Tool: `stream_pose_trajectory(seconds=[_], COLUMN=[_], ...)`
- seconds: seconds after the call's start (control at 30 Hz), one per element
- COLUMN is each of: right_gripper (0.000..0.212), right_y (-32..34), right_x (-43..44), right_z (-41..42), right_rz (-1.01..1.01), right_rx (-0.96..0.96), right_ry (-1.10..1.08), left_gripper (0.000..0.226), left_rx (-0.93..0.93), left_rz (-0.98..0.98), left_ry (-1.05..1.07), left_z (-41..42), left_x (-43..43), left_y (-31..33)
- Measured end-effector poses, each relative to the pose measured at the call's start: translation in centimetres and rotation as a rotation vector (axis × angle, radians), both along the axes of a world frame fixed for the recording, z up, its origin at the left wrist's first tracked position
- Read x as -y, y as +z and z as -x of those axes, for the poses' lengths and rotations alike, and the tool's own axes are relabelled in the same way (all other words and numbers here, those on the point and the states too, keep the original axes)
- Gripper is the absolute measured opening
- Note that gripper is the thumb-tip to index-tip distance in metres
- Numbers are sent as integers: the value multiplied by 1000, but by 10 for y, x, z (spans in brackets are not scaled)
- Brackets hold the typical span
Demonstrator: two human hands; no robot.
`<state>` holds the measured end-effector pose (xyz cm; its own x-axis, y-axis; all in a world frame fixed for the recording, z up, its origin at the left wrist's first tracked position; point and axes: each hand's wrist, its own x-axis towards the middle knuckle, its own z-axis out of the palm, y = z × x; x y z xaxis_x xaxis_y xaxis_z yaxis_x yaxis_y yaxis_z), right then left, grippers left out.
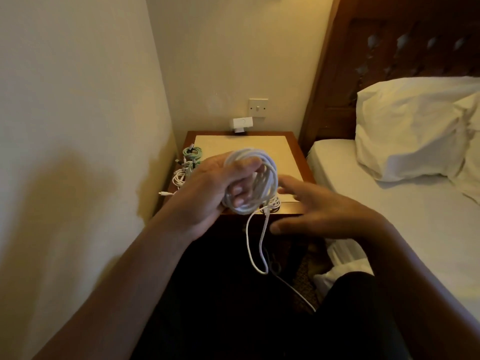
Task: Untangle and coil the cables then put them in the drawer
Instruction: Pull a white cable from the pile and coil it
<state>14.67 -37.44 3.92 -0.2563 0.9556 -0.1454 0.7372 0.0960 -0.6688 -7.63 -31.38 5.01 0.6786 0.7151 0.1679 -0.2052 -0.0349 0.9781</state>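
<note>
My left hand [207, 188] grips a coil of white cable [262, 178] wound into several loops, held above the front edge of the nightstand [298, 154]. A loose loop of the same cable hangs down below the coil. My right hand [319, 211] hovers just right of the coil, fingers spread and holding nothing. On the nightstand's left side lie a coiled green cable [192, 152] and tangled white cables [179, 178]. Another white cable [274, 203] lies at the front edge behind the coil. No drawer shows in the dark front below.
A white adapter [241, 123] sits at the back of the nightstand under a wall switch [258, 107]. The wall closes in on the left. A bed [389, 203] with a pillow [410, 131] and a dark headboard stands on the right. The floor below is dark.
</note>
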Motion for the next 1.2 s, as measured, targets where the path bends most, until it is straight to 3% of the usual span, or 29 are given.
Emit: stream_pose_trajectory(seconds=[0.07, 0.17, 0.23, 0.3, 0.37, 0.4, 0.47, 0.53, 0.6, 0.67, 0.73, 0.87, 0.93, 1.0, 1.03, 1.13, 1.2], right_gripper=[67, 20, 22, 22, 17, 17, 16, 21, 26, 17, 8, 3, 15, 40, 42, 13, 15], right_y=[-1, -24, -49, -68, -72, -69, -53, -27, -5, 6, 0, -57, -84, -107, -122, -186, -229], right_x=[1, -1, -3, -5, 3, 9, 21, 29, 25, 12, -4, -27, -26, -23, -24, -42, -60], right_z=[13, 40, 40, 35, 42, 52, 75, 87, 79, 54, 26, -23, -39, -46, -49, -60, -64], right_rz=[-87, -166, -255, -299, -159, -59, 1, -127, -284, -254, -204, -169, -52, 109, 164, 248, 335], right_rx=[-332, -423, -350, -126, 116, 207, 252, 236, 220, 160, 105, 59, -20, -160, -207, -127, -4], right_ry=[57, 54, -43, -117, -40, 49, 219, 280, 256, 170, 85, -102, -121, -140, -177, -318, -389], left_gripper=[23, 26, 27, 23, 20, 21, 27, 31, 36, 56, 74, 28, 19, 20, 24, 39, 41], left_rx=[9, 140, 303, 457, 480, 417, 114, -194, -349, -376, -411, -392, -416, -495, -539, -685, -748], left_rz=[4, 90, 252, 380, 384, 326, 61, -178, -182, -60, 19, 17, 39, -10, -30, -41, -9], left_ry=[1, 56, 160, 285, 383, 426, 496, 463, 239, -39, -142, -21, 90, 128, 123, 130, 147], left_z=[-4, 1, 14, 28, 33, 29, 14, 1, 0, 8, 16, 28, 33, 35, 35, 30, 20], left_x=[5, -6, -19, -34, -43, -45, -35, -18, -7, -1, 0, -5, -13, -21, -25, -36, -41], left_y=[5, 13, 18, 17, 6, -3, -25, -49, -71, -88, -96, -108, -119, -133, -141, -164, -178])
